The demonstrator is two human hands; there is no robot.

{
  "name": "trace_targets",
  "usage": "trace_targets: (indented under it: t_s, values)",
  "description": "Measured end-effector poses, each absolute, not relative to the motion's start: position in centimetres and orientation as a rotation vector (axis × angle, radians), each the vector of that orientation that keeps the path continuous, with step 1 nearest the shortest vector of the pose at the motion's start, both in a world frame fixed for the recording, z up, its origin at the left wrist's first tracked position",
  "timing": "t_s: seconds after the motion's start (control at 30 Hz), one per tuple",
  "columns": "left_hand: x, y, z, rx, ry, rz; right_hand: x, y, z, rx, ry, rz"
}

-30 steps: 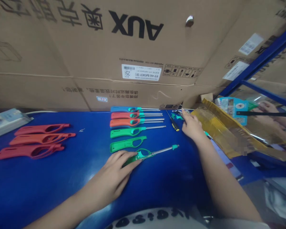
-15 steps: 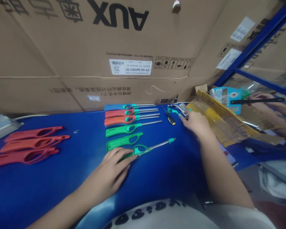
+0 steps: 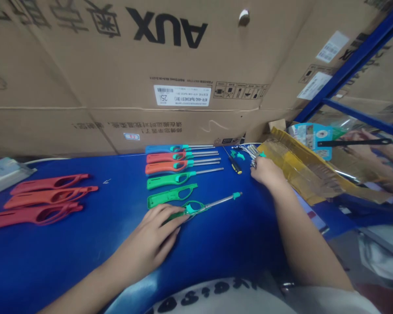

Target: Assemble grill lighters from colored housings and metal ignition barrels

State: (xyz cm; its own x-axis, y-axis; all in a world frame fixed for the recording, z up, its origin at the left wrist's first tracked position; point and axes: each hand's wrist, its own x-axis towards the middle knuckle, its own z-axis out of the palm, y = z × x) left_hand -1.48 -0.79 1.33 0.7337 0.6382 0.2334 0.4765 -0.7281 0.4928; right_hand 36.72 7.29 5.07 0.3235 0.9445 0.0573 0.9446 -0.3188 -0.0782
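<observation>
My left hand (image 3: 163,226) is closed over the handle end of a green long-neck gas lighter (image 3: 194,208), pressing it on the blue table. A metal tube (image 3: 218,201) runs out from that lighter to a turquoise tip piece (image 3: 237,195). Beside it lies a separate green handle shell half (image 3: 172,195). At the back right my right hand (image 3: 267,171) reaches into a pile of small wired metal parts (image 3: 249,150), fingers pinched together; what they hold is too small to make out. Small turquoise pieces (image 3: 238,155) and a black-and-yellow screwdriver (image 3: 236,165) lie left of this hand.
Several lighters, among them an orange lighter (image 3: 165,167), lie in a row beyond my left hand. Red and orange shells (image 3: 49,196) rest at the left. A large cardboard box (image 3: 118,87) stands behind; a yellow-taped carton (image 3: 294,161) and another person's hands (image 3: 370,148) are at right.
The view has shifted slightly. My right hand has moved slightly, its fingers drawn closer together at the small parts. My left hand stays on the green lighter.
</observation>
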Motion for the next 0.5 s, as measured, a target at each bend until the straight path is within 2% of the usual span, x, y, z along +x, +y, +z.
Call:
trace_targets:
  t_s: [0.07,0.17,0.23,0.3,0.37,0.5]
  values:
    - [-1.3,-0.9,1.5,2.477,0.871,0.618,35.4,6.9,5.6,-2.359,-1.772,0.044]
    - [-1.0,-1.1,1.6,2.364,0.907,0.741,31.7,5.8,5.8,-2.067,-1.825,0.295]
    - [-0.9,-1.1,1.7,2.3,0.949,0.799,28.7,4.6,5.2,-1.583,-1.666,0.803]
    - [-0.9,-1.1,1.7,2.238,0.995,0.829,25.8,3.2,4.4,-1.269,-1.586,1.092]
    - [-0.8,-1.2,1.7,2.174,1.021,0.836,23.5,1.8,3.7,-1.118,-1.608,1.213]
    - [-0.5,-1.2,1.7,2.034,1.012,0.831,21.5,0.2,3.0,-0.947,-1.761,1.237]
